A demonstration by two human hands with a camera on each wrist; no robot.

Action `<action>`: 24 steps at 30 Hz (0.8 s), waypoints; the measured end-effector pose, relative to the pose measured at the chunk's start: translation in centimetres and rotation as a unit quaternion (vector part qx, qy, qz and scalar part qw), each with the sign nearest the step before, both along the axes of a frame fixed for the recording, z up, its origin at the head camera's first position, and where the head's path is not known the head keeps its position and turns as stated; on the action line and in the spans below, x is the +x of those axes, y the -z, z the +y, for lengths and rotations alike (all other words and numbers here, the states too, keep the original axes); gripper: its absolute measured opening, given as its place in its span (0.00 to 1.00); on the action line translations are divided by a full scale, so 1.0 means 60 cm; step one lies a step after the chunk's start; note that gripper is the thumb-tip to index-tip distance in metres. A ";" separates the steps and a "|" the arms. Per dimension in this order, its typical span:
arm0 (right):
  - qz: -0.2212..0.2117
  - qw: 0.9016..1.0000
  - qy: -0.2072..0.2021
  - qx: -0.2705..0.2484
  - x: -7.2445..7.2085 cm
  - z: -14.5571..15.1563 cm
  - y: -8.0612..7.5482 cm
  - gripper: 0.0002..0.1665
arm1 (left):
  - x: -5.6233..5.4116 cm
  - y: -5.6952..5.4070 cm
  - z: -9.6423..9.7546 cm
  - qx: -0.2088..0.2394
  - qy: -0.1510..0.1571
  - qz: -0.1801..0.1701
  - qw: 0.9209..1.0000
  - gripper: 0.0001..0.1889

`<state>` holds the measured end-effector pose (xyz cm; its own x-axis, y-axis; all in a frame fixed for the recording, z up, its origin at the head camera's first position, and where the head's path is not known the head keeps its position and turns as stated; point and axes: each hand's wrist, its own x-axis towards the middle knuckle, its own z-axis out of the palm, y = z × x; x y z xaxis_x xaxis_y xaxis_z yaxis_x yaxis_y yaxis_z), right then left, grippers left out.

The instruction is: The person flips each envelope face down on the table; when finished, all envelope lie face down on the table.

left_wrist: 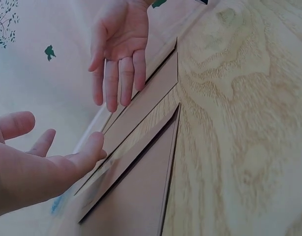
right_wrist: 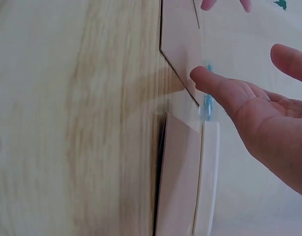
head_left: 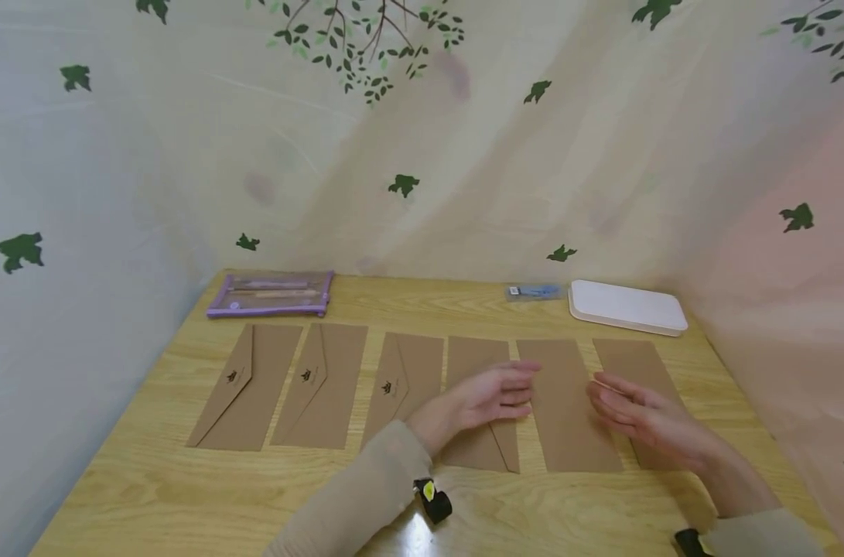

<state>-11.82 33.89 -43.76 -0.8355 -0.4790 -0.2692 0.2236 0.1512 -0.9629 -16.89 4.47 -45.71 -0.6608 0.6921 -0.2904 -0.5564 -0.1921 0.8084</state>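
Observation:
Several brown paper envelopes lie in a row across the table. My left hand [head_left: 494, 396] is over the fourth envelope from the left [head_left: 473, 356], its fingers extended toward the plain fifth one [head_left: 568, 418]. Opposite it, my right hand [head_left: 647, 418] hovers between the fifth envelope and the plain rightmost one [head_left: 633, 360], partly covering the latter. In the left wrist view the right palm [left_wrist: 126, 37] shows nothing held, with fingers straight. Nothing is in the left hand [left_wrist: 47, 164] either. The three leftmost envelopes, such as the first [head_left: 275, 379], show flaps with a small dark crown print.
Behind the row lie a purple-edged clear pencil pouch [head_left: 271, 305] at left, a small packet with something blue [head_left: 533, 292], and a white flat case [head_left: 627, 307] at right. A leaf-patterned curtain [head_left: 463, 155] hangs along the wooden table's [head_left: 150, 480] back and sides.

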 end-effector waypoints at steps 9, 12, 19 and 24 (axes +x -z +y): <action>0.012 1.000 -0.007 0.007 -0.002 -0.011 -0.013 0.40 | -0.004 -0.015 -0.048 -0.048 0.028 0.063 0.996 0.27; 0.022 1.000 -0.007 0.010 -0.002 -0.022 -0.023 0.39 | -0.008 -0.022 -0.072 -0.057 0.026 0.076 0.995 0.27; 0.044 0.999 -0.001 0.026 0.003 -0.078 -0.029 0.37 | -0.013 -0.025 -0.128 -0.076 0.014 0.086 0.993 0.27; 0.027 0.999 -0.031 0.008 0.003 -0.128 -0.018 0.41 | -0.011 -0.028 -0.156 -0.074 0.006 0.081 0.994 0.27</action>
